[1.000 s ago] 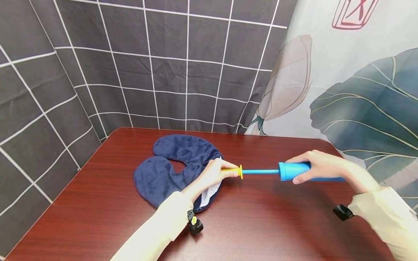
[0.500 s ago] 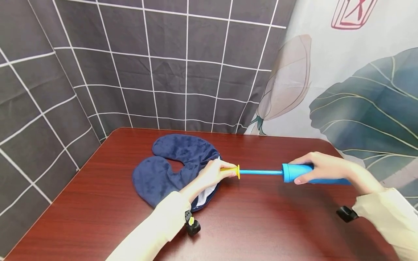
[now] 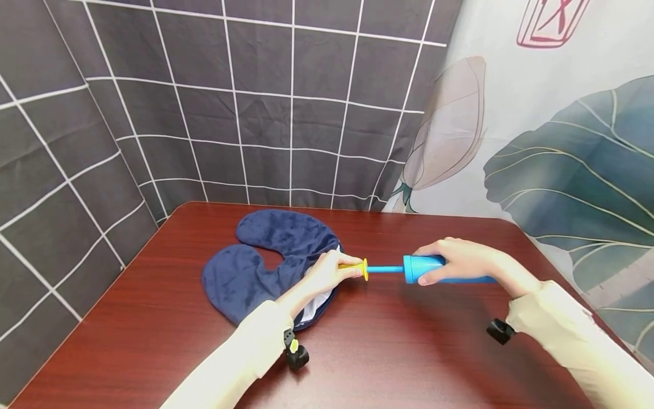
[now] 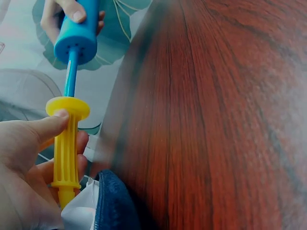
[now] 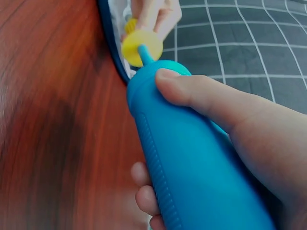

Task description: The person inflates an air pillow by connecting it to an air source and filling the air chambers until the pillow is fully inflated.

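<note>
A hand air pump joins my two hands, its barrel to the right and its yellow end to the left. My left hand (image 3: 323,274) grips the ribbed yellow piece (image 4: 65,148), thumb against its round flange. My right hand (image 3: 462,262) wraps around the blue barrel (image 5: 184,148). Between flange and barrel a short length of thin blue rod (image 3: 385,269) shows. The U-shaped navy plush neck pillow (image 3: 286,233) lies partly under my left hand. Its zipped edge gapes over white lining (image 4: 81,211), where the tip of the yellow piece is hidden.
Everything is over a reddish-brown wood table (image 3: 388,352). A dark grid-patterned cloth (image 3: 260,119) hangs behind and to the left, and a leaf-printed curtain (image 3: 572,170) hangs at the right. Each wrist carries a small black camera (image 3: 296,357).
My right hand and the barrel first shift slightly right, then clearly left toward my left hand, so less rod shows. My left hand and the pillow drift slightly left.
</note>
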